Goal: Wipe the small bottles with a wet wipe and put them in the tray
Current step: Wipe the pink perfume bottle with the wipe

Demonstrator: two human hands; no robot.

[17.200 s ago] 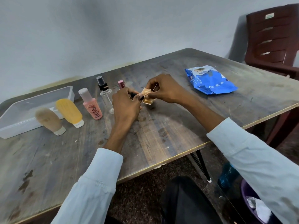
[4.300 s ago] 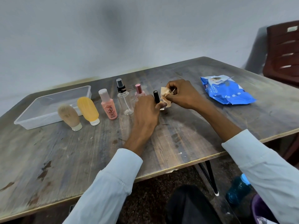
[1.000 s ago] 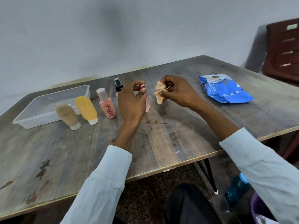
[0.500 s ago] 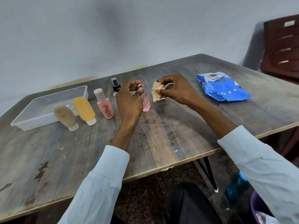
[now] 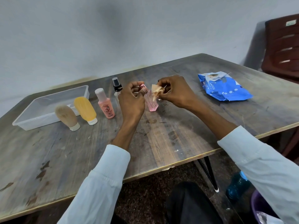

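Note:
My left hand (image 5: pixel 131 101) grips a small pink perfume bottle (image 5: pixel 151 103) by its top, holding it tilted just above the table. My right hand (image 5: pixel 175 92) pinches a crumpled, stained wet wipe (image 5: pixel 156 92) against the bottle's upper side. To the left stand a clear spray bottle with a black cap (image 5: pixel 116 87), a pink bottle with a white cap (image 5: pixel 106 105), a yellow tube (image 5: pixel 85 108) and a beige tube (image 5: pixel 66 115). The clear plastic tray (image 5: pixel 38 120) lies at the far left with nothing visible inside.
A blue pack of wet wipes (image 5: pixel 224 86) lies on the right of the worn wooden table (image 5: pixel 161 139). A dark red plastic chair (image 5: pixel 283 47) stands behind the table's right corner. Under the table's right edge are a blue bottle (image 5: pixel 237 185) and a purple bin (image 5: pixel 260 209).
Earlier I held a small black-capped bottle. Over the last second my left hand has held the pink perfume bottle, and my right hand has brought the wipe against it.

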